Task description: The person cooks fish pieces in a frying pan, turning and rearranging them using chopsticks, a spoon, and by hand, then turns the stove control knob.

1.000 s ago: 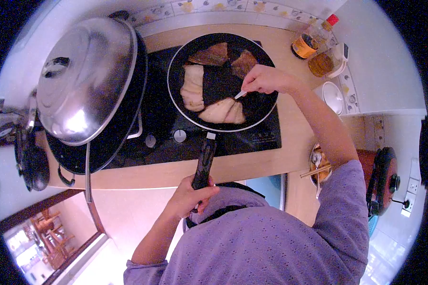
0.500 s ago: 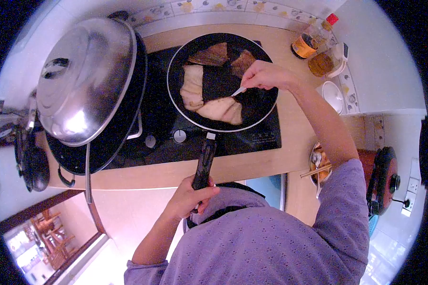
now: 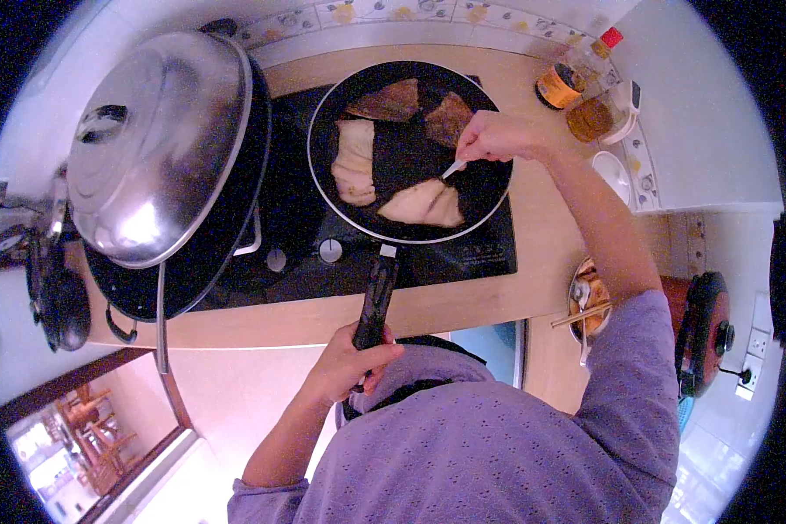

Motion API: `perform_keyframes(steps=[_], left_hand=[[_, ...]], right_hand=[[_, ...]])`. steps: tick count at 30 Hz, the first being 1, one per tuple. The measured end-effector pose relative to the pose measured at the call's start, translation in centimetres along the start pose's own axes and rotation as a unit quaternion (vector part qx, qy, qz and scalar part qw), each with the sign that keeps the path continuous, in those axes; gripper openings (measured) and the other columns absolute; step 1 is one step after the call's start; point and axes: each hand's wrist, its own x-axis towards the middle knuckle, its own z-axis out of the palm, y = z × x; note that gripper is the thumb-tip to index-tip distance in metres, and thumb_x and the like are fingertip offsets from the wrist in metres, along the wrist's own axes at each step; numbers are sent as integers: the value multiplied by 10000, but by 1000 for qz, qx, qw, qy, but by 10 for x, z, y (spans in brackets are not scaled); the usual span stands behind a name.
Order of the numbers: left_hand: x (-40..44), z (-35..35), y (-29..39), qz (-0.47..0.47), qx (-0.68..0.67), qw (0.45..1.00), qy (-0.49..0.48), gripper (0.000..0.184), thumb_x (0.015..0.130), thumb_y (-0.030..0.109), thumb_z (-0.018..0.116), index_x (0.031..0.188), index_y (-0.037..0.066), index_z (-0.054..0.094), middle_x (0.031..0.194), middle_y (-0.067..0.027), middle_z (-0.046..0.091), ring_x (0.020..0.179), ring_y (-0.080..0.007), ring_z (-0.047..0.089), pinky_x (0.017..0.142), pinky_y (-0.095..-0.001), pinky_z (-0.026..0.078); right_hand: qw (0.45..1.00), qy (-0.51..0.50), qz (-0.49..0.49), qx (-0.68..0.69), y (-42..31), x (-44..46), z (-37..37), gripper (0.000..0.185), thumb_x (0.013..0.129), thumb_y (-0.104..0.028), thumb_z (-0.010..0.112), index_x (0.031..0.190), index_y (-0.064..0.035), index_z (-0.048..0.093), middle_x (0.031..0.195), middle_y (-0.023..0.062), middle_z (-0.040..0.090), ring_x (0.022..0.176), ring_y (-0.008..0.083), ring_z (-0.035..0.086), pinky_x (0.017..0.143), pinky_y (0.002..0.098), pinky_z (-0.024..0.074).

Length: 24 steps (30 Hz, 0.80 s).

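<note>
My left hand (image 3: 355,361) is closed around the black handle (image 3: 376,301) of the frying pan (image 3: 313,179), which sits on the cooktop. Over the pan's right side, my right hand (image 3: 502,136) pinches a short, pale, thin utensil (image 3: 451,168); its exact kind is unclear. Its tip points at a pale slice of food (image 3: 424,203) at the pan's lower right. Another pale slice (image 3: 355,162) lies along the left side. Two browned pieces rest at the back, one at upper left (image 3: 388,100) and one at upper right (image 3: 448,120), close to my right hand.
A wok with a tilted steel lid (image 3: 162,148) stands left of the pan on the black cooktop (image 3: 463,255). Bottles (image 3: 561,86) stand at the back right. A bowl with food and chopsticks (image 3: 589,310) sits on the counter near my right elbow.
My right hand has moved slightly right with the utensil. The lower pale slice has shifted right, and a gap now separates it from the left slice. My left hand stays on the handle.
</note>
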Motion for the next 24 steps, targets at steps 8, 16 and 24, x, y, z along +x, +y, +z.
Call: perform_keyframes(steps=[8, 16, 24], left_hand=[[0, 0, 1, -8, 7, 1000, 3, 234, 786, 134, 699, 877, 34, 507, 505, -15, 481, 366, -103, 438, 338, -246, 333], [-1, 1, 4, -18, -1, 1000, 2, 227, 781, 128, 702, 855, 45, 503, 521, -19, 481, 372, -109, 436, 346, -248, 333], [-1, 2, 3, -11, 2, 1000, 8, 227, 778, 130, 703, 859, 45, 510, 520, -19, 486, 372, -107, 445, 344, -246, 337]], right_hand=[[998, -8, -24, 64, 19, -9, -23, 150, 816, -184, 616, 820, -50, 685, 490, -79, 376, 412, 30, 287, 376, 227, 192], [994, 32, -16, 108, 32, -17, -31, 155, 811, -181, 609, 848, -51, 686, 520, -89, 380, 426, 25, 283, 374, 213, 186], [995, 87, 11, 44, 30, -22, -26, 136, 808, -165, 622, 860, -59, 690, 561, -70, 428, 477, 38, 349, 400, 218, 244]])
